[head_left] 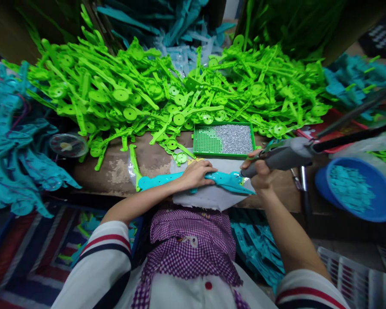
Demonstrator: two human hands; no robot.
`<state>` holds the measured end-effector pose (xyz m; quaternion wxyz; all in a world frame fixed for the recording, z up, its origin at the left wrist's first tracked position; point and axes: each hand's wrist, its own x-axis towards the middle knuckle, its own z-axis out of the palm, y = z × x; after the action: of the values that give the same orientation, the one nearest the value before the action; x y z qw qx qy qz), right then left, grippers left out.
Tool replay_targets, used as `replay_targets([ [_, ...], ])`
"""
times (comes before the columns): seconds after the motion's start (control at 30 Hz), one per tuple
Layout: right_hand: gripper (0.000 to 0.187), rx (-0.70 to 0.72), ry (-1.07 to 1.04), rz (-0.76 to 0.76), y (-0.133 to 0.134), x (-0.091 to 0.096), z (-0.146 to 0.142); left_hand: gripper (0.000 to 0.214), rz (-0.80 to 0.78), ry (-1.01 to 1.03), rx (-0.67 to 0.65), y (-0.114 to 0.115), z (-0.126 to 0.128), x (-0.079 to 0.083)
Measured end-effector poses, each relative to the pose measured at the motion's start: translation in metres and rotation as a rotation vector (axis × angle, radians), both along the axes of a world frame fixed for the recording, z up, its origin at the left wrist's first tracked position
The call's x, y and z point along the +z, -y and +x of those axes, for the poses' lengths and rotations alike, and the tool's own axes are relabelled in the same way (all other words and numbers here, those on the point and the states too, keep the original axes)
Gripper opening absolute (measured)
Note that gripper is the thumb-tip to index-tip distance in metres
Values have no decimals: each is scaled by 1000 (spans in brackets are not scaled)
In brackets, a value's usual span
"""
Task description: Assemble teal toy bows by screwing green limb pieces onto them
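Observation:
A long turquoise plastic part point(162, 180) lies across a pale cloth point(196, 198) at the bench's front edge. My left hand point(199, 174) is closed over its middle, fingers bent round it. My right hand point(261, 174) is wrapped round a grey electric screwdriver point(284, 153), held tilted. The screwdriver's tip points at the right end of the turquoise part; whether it touches a screw cannot be made out. Just behind stands a green tray point(196, 150) with small silvery screws point(236, 138) heaped on its right side. A lime-green plastic arm point(134, 163) sits by the part's left end.
Lime-green plastic arms point(122, 94) are piled along the back of the bench point(99, 176). Turquoise parts point(19, 146) are heaped at the left. On the right are a blue bucket point(323, 184) of small turquoise pieces, a red tray point(344, 113) and a black-handled tool point(305, 193).

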<state>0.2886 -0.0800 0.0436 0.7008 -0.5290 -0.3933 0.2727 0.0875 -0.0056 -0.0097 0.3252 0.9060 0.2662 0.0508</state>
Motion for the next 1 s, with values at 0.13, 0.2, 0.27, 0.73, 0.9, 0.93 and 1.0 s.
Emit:
replay_targets([
  [0.13,46,12,-27,-20,-1,-3,-3,50,13,-6,1,0,0,-1],
  [0.2,45,5,-12,-21,-1,-5,-4,51,11,-18,-2,0,1,-1],
  [0.27,43,9,24,-28,0,-8,-4,52,3,-31,-6,0,1,0],
  [0.73,32,-148,45,229,-88,16,-10,51,-2,-29,-31,2,0,7],
  [0.9,42,-179,92,166,-163,-3,-14,50,15,-28,-36,3,-1,2],
  [0.93,44,-169,97,178,-171,-9,-14,50,17,-23,-37,3,-1,1],
  [1.0,48,-132,114,190,-180,-20,-12,49,18,-14,-36,3,-1,0],
])
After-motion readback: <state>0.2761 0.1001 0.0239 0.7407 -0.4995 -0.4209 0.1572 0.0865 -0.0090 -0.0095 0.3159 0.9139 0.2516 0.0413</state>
